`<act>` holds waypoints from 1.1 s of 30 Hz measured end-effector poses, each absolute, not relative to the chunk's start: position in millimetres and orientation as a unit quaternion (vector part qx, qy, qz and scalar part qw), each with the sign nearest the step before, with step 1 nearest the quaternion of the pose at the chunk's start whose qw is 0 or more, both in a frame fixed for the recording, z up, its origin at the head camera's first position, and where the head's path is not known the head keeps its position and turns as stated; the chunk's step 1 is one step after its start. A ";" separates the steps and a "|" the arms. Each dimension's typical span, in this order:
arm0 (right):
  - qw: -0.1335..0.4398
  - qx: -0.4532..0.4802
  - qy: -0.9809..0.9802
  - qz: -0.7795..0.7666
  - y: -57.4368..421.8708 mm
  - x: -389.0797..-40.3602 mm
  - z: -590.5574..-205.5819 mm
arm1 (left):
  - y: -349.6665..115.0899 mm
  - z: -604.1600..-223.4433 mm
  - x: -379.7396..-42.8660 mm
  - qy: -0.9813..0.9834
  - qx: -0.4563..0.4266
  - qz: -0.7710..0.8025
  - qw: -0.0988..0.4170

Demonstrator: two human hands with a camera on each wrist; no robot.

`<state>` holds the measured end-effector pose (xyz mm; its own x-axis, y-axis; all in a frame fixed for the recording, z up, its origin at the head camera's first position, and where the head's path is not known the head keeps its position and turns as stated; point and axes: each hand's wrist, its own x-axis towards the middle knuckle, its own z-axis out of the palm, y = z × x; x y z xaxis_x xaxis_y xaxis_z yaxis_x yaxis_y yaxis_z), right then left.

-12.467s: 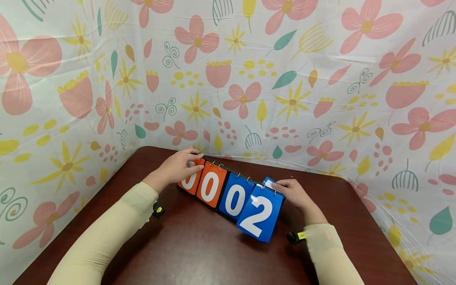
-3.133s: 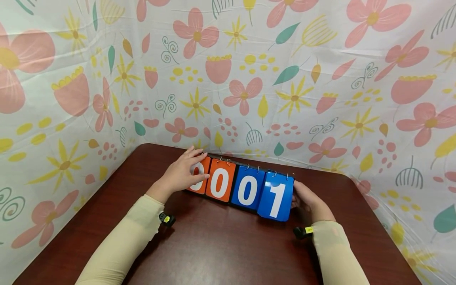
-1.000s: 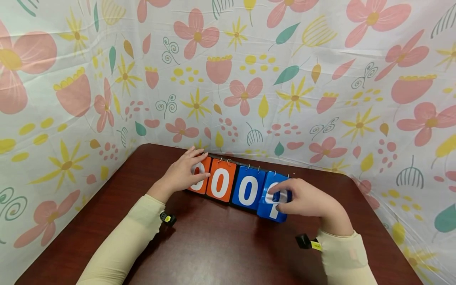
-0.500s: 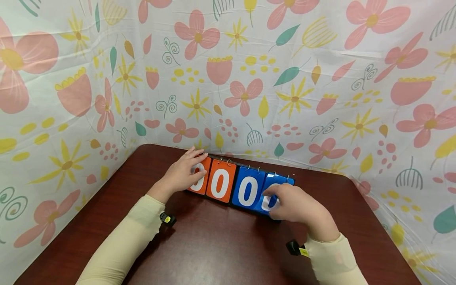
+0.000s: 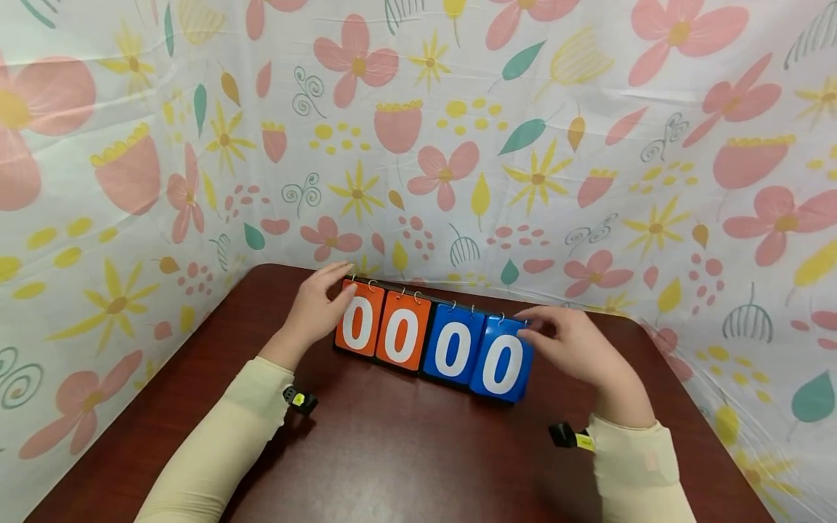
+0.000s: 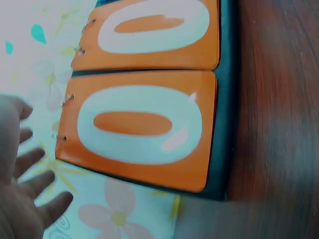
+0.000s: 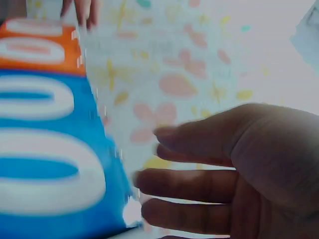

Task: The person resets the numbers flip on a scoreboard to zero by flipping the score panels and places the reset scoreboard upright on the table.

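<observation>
A flip scoreboard leans slantwise on the table, with two orange cards on the left and two blue on the right, all reading 0. The left hand is at its left end, thumb near the top of the outer orange card. In the left wrist view the left hand's spread fingers hold nothing and stand apart from the rings. By the upper right corner hovers the right hand, beside the outer blue card. Its extended fingers hold nothing; whether a fingertip touches the board's edge is unclear.
The scoreboard stands on a dark reddish-brown table with rounded back corners. Behind and to the left hangs a white floral cloth. Black wrist cameras are strapped to both sleeves.
The rightmost blue card went from 2 to 1, then was flipped to 0 by the right hand, which has let go and moved up and right. The left hand has drawn back left.
</observation>
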<state>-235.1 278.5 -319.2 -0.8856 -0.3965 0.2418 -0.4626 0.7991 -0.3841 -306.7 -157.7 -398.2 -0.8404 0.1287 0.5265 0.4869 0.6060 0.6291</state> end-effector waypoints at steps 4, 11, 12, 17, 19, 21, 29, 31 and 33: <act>0.081 0.189 -0.956 0.211 294.9 -247.6 -324.6 | -167.7 -402.6 -309.8 -0.865 -0.122 -0.444 0.199; 0.050 0.181 -0.958 0.218 307.7 -267.2 -342.1 | -172.7 -401.8 -311.0 -0.876 -0.120 -0.455 0.111; 0.050 0.181 -0.956 0.225 308.6 -269.3 -344.1 | -173.0 -401.4 -311.0 -0.876 -0.121 -0.453 0.112; 0.053 0.170 -0.950 0.255 312.7 -276.6 -354.0 | -175.4 -399.4 -309.1 -0.879 -0.125 -0.448 0.105; 0.054 0.162 -0.949 0.265 313.0 -278.5 -358.0 | -176.5 -398.1 -307.6 -0.880 -0.127 -0.448 0.097; 0.057 0.153 -0.949 0.270 312.7 -280.3 -361.6 | -177.2 -395.8 -305.9 -0.881 -0.130 -0.445 0.096; 0.080 0.127 -0.954 0.261 311.4 -283.1 -367.7 | -175.4 -385.9 -300.8 -0.884 -0.148 -0.430 0.112; 0.077 0.125 -0.954 0.260 311.0 -283.0 -368.0 | -175.4 -386.7 -300.2 -0.885 -0.150 -0.427 0.110; 0.075 0.123 -0.955 0.260 310.7 -282.3 -368.2 | -175.5 -387.9 -299.2 -0.884 -0.150 -0.429 0.108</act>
